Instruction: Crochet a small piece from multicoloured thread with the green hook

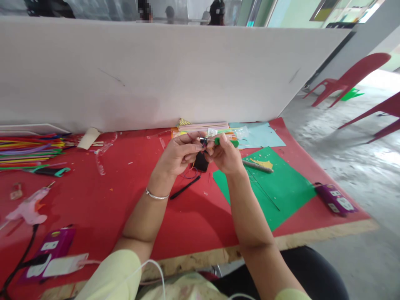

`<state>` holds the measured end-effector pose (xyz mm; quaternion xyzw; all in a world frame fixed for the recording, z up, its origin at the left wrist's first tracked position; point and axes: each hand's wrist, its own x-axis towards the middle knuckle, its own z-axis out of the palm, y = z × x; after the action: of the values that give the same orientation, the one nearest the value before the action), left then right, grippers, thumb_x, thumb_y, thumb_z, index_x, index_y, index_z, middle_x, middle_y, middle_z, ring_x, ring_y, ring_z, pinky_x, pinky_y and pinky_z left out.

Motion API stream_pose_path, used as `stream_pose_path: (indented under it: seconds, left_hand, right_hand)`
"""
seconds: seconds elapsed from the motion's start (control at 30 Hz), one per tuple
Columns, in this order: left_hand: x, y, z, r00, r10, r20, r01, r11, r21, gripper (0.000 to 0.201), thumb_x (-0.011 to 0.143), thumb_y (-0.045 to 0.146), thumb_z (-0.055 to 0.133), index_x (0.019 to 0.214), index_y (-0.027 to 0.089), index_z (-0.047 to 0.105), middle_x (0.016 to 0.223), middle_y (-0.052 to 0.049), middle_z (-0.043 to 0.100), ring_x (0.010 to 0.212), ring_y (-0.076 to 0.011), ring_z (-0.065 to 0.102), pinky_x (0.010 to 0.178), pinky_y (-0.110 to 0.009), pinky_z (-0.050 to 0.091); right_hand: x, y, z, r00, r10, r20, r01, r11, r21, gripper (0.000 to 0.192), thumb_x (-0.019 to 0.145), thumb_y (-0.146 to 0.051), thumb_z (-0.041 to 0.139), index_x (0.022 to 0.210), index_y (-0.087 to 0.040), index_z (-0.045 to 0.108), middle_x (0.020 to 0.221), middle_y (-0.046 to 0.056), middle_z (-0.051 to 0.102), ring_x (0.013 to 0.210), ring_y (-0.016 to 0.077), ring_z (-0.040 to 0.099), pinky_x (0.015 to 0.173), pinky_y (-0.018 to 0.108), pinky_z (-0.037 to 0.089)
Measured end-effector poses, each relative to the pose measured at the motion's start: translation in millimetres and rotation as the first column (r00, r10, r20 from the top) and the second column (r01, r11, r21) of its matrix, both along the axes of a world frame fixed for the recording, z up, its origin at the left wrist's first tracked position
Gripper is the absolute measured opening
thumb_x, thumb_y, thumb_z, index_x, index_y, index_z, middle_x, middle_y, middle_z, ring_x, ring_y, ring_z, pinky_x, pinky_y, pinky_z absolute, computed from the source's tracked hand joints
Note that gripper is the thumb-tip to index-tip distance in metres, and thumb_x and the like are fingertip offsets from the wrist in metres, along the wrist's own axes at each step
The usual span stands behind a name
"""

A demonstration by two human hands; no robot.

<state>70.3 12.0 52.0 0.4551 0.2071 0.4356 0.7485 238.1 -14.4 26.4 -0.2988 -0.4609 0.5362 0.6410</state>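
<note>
My left hand point(184, 153) pinches a small dark piece point(203, 142) between thumb and fingertips, above the middle of the red table. What the piece is, I cannot make out. Close against it, my right hand point(227, 156) is closed on a green-handled screwdriver point(233, 143), its thin shaft pointing left toward the dark piece. Fingers partly hide the spot where the two meet. Below my hands lie a black block-like object point(201, 162), a loop of thin purple wire point(193, 173) and a slim black pen-like stick point(185, 187).
A green sheet point(281, 191) with a grey rod point(258, 166) lies right, near a purple box point(336, 199). Left are colourful pipe cleaners point(31, 150), a pink glue gun point(29, 206) and another purple box point(59, 241). A white partition point(187, 75) stands behind. Red chairs point(353, 81) stand beyond.
</note>
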Motion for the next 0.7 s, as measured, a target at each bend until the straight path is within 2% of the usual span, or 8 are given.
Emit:
stream_pose_path:
  seconds: [0.1,0.23,0.43,0.7]
  left_hand:
    - [-0.7,-0.3,0.9,0.999,0.031,-0.031,-0.03,0.999,0.025,0.036,0.063,0.012,0.085,0.098,0.018,0.086,0.074,0.001,0.072,0.043,0.0009,0.036,0.041,-0.017,0.023]
    - [-0.8,-0.5,2.5,0.996,0.07,-0.047,-0.068,0.996,0.05,0.036,0.064,0.016,0.085,0.099,0.019,0.085,0.084,-0.002,0.078,0.044,0.0003,0.035,0.041,-0.019,0.023]
    - [2.6,-0.3,-0.4,0.99,0.119,-0.075,-0.112,0.989,0.095,0.041,0.062,0.015,0.09,0.102,0.02,0.085,0.075,0.001,0.073,0.046,-0.0009,0.037,0.042,-0.019,0.021]
    - [1.5,1.9,-2.4,0.983,0.153,-0.096,-0.138,0.98,0.146,0.043,0.06,0.012,0.087,0.101,0.022,0.086,0.081,-0.001,0.075,0.047,-0.0022,0.04,0.042,-0.021,0.02]
  right_hand:
    - [6.0,0.0,0.6,0.999,0.039,-0.038,-0.039,0.999,-0.008,0.049,0.078,-0.07,0.083,0.076,-0.023,0.068,0.063,-0.005,0.062,0.049,0.0077,0.051,0.039,0.02,0.042]
    - [10.8,1.1,1.8,0.997,0.0,-0.073,0.0,1.0,0.003,0.049,0.079,-0.069,0.082,0.076,-0.022,0.068,0.065,-0.005,0.063,0.051,0.0076,0.053,0.038,0.02,0.039]
    - [10.2,0.2,3.8,0.999,0.005,-0.033,-0.006,0.999,-0.041,0.052,0.082,-0.071,0.078,0.073,-0.022,0.067,0.059,-0.004,0.061,0.049,0.0079,0.052,0.039,0.02,0.04]
    - [13.2,-0.2,5.1,0.999,-0.014,-0.039,0.013,0.999,-0.043,0.049,0.078,-0.067,0.082,0.073,-0.021,0.067,0.058,-0.004,0.061,0.047,0.008,0.053,0.036,0.02,0.038]
